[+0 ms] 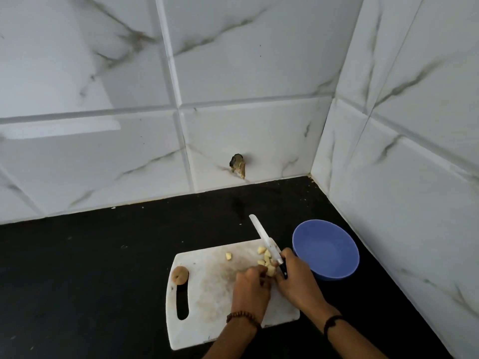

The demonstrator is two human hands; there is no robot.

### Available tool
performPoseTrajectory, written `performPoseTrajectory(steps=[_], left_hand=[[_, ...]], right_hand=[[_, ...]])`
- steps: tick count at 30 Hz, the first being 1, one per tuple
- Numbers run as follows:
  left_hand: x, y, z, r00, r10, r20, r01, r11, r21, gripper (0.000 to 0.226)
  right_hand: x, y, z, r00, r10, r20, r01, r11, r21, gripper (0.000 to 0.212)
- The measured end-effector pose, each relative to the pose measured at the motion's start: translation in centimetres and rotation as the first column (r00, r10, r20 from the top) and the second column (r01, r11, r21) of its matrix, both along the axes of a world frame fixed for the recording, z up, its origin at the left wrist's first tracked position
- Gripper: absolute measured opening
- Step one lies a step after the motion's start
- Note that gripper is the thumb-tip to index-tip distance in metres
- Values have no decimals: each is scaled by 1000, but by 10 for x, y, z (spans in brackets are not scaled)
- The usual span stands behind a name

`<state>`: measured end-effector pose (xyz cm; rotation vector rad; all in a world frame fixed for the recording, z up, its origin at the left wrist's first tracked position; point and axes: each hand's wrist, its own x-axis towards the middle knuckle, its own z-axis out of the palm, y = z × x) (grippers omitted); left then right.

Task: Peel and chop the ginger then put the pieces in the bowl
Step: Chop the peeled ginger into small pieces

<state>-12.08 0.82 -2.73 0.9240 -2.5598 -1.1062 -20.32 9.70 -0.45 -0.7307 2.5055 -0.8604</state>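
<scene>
A: What has the right grip [295,279] got?

B: It is closed round the black handle of the knife [264,239]. The white blade runs away from it, forward and to its left, and the tip passes the far edge of the cutting board [212,283] and hangs over the black worktop [90,268].

A: And the left grip [250,287]?

B: It is just beside the right one, almost knuckle to knuckle. Its fingers are bent down onto the ginger pieces [267,259]. I cannot tell whether they pinch a piece or only press on them.

A: So where is the ginger, from the grips?

B: The pale chopped bits lie in a small heap right ahead of both sets of fingertips, against the blade's left side. One loose piece [228,256] sits ahead and to the left of the left grip. A brown unpeeled knob [180,274] is well off to its left, at the board's far-left corner above the handle slot [182,300].

A: The bowl [326,250]?

B: It is blue and stands on the worktop just to the right of the right grip, close to the board's right edge.

A: How much room is there?

B: It is tight on the right, where the tiled side wall [404,203] rises not far past the bowl. Ahead, a strip of worktop lies between the board and the back wall [233,125]. To the left of the left grip there is bare board, then wide open worktop.
</scene>
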Motion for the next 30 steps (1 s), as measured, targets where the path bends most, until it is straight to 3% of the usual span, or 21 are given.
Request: performPoseTrajectory(steps=[5, 9, 13, 18, 22, 30], left_hand=[[15, -8, 10, 999, -35, 41, 44, 974, -220, 24], [26, -17, 5, 990, 7, 143, 34, 960, -279, 42], [28, -21, 1, 988, -50, 146, 90, 956, -278, 23], [32, -31, -2, 996, -40, 80, 58, 971, -233, 19], [49, -45, -6, 999, 30, -21, -33, 994, -108, 34], [64, -58, -6, 994, 36, -107, -33, 999, 34, 24]], right_hand=[[6, 1, 1, 992, 4, -123, -3, 1000, 7, 27], [16, -1, 6, 992, 31, -119, -38, 998, -52, 27], [24, 0, 7, 994, 66, -88, -72, 996, -58, 21], [35, 3, 6, 997, 81, 9, -80, 994, -78, 18], [48, 4, 4, 993, 92, 78, -83, 990, -117, 12], [74, -2, -1, 987, 121, 105, -105, 983, -150, 15]])
